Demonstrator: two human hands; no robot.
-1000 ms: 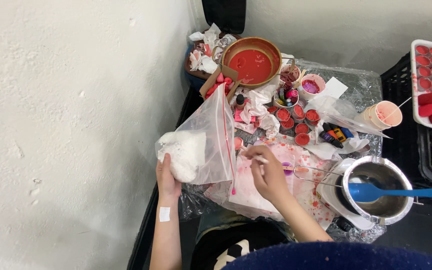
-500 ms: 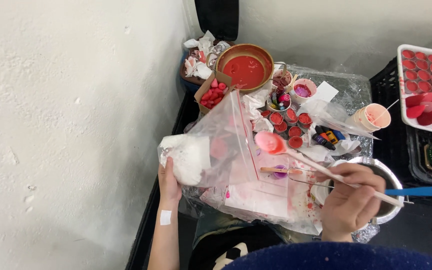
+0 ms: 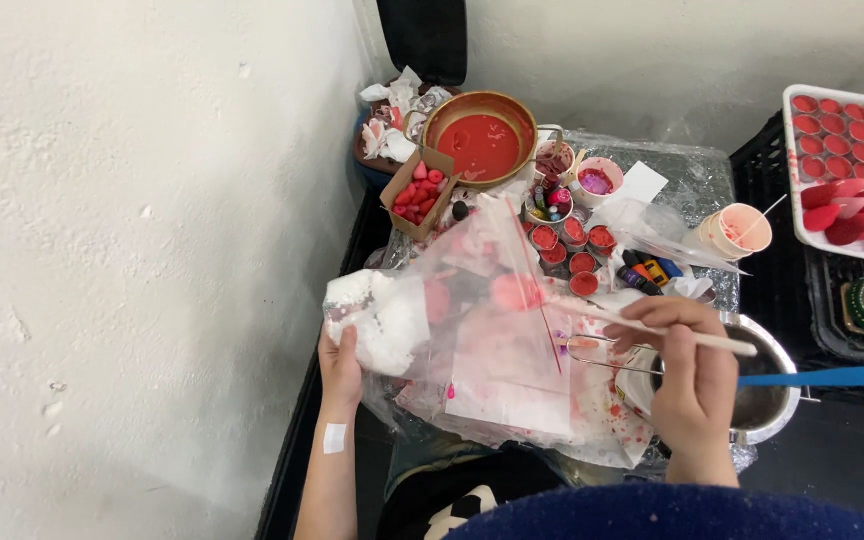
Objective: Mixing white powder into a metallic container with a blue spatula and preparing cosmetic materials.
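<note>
Down below my head camera, my left hand (image 3: 340,362) held up a clear plastic bag (image 3: 472,320). The grip of that hand was pressed around the bag's bottom left corner, where a lump of white powder (image 3: 384,318) sat bunched just above my fingers. The rest of the bag rose up and to the right of that hand, tilted over the table, smeared pink inside, with a red strip along its open edge. A small white plaster (image 3: 334,437) sat on my left forearm.

My right hand (image 3: 690,372) was well apart from the bag's powder corner, lower right, over a round metal pot (image 3: 764,400). Its grip was pinched on a thin wooden stick (image 3: 652,328), which ran leftwards from my fingers towards the bag's mouth; whether its tip touched the bag I could not tell. A blue handle (image 3: 827,377) stuck out of the pot to the right.

Beyond the bag, the table (image 3: 692,175) carried a brown bowl of red liquid (image 3: 480,140), a small cardboard box of pink and red pieces (image 3: 417,192), several little round red-filled cups (image 3: 572,250), and a paper cup with a stick in it (image 3: 737,230). Far right lay a white tray of red moulds (image 3: 847,150). A white wall (image 3: 132,250) filled the left side.
</note>
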